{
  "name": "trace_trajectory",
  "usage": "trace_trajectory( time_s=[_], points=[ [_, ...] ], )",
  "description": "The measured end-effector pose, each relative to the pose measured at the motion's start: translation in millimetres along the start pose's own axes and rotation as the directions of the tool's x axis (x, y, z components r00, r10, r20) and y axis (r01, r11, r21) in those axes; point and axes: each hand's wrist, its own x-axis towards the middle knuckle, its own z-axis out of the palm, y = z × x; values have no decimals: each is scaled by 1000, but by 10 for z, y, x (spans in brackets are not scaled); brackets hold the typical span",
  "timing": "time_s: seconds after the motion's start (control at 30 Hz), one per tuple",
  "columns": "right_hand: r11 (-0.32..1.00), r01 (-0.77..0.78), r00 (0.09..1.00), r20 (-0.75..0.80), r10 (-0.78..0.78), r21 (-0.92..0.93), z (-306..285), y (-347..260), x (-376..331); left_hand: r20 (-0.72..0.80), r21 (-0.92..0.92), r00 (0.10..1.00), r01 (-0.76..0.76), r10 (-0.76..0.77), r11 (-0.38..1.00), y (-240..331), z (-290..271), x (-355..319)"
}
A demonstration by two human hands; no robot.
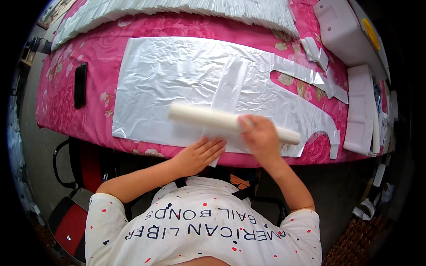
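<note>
At the far left, a red and black chair (73,226) stands below the table edge. On the pink flowered tablecloth (55,104) lies a black phone (80,85), well apart from my hands. Along the far side runs a long row of thin white folded pieces (186,6), packed close together. In the middle, the silvery-white plastic sheet (155,84) lies spread and wrinkled on the cloth.

My left hand (199,156) is open and flat, palm down at the sheet's near edge, its fingers straight and close together, gripping nothing. A paler strip (230,84) lies across the sheet, and a white end pokes out just below those fingers.

The white roll (202,116) slants over the sheet, its left end farther from me (blurred, so I cannot tell whether it touches the plastic). My right hand (262,138) is closed around it right of its middle, thumb on top.

Farther right, the sheet narrows into bands beside curved cut-outs. Beyond them lie small white scraps (314,53), near two white foam boxes (358,108) at the table's right end.
</note>
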Motion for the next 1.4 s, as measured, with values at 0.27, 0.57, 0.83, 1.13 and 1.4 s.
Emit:
trace_trajectory(
  time_s=[0.27, 0.57, 0.83, 1.13, 1.4],
  points=[
    [996, 90, 996, -2, -91, -24, 250, 130, 356, -47, 87, 996, 75, -72, 993, 264, 87, 21],
    [997, 28, 988, -147, -39, -76, 343, 759, 1137, -48, -50, 998, 41, -44, 998, 172, -19, -13],
    [946, 217, 915, 287, -283, 242, 224, 198, 279, -146, -347, 989, -41, -11, 937, -73, -138, -98],
    [984, 175, 977, 118, -179, 44, 289, 37, -109, -299, -260, 954, -82, 1, 962, -149, -232, 144],
    [989, 136, 989, 52, -139, 60, 234, 85, -124, -271, -393, 938, 99, -218, 914, -288, -150, 256]
  ],
)
